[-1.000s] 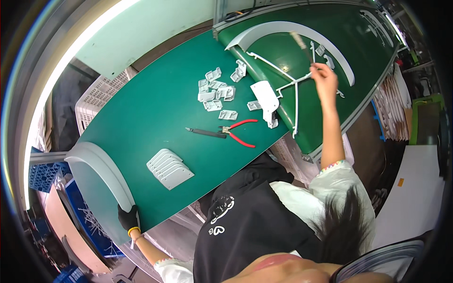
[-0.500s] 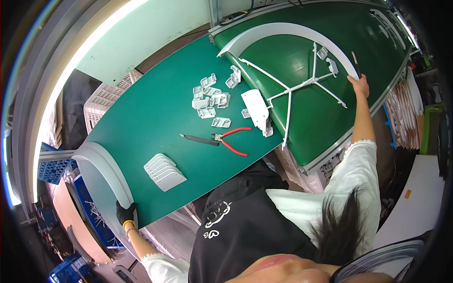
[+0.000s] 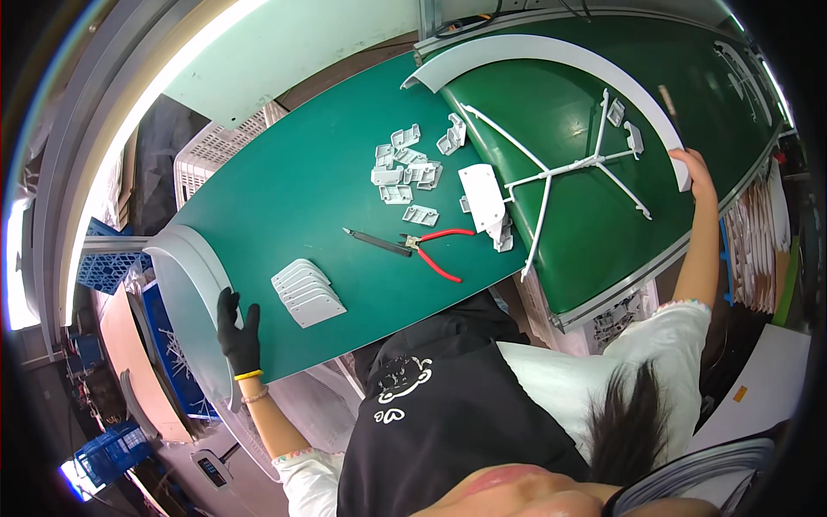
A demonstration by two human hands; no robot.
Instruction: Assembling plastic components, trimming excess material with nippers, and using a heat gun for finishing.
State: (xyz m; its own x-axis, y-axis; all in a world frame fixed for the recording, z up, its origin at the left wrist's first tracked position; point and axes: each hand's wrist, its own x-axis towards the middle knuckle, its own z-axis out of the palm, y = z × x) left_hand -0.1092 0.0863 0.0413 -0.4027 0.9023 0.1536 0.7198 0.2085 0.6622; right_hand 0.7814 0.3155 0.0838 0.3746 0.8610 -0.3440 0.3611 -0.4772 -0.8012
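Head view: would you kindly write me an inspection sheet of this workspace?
Surface: green table; second green surface adjoining right.
Job's things: right curved strip; left curved strip.
Clutter: grey clips, branched white frame, stacked plates, red-handled cutters, dark-handled tool.
Hands: gloved left hand open near left curved strip, contact unclear; bare right hand at right curved strip's end, grip unclear.
Cables: cables, top.
Surroundings: blue crate, lower left; white basket behind table.

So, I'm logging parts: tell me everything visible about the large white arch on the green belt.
The white arch is a broad, smooth, curved strip, seemingly plastic, bowing away from the person. It spans the green belt, a branched white frame partly inside its curve. Its left end juts past the belt's edge; the right-hand grip touches its right end. Whether it is lifted is unclear.
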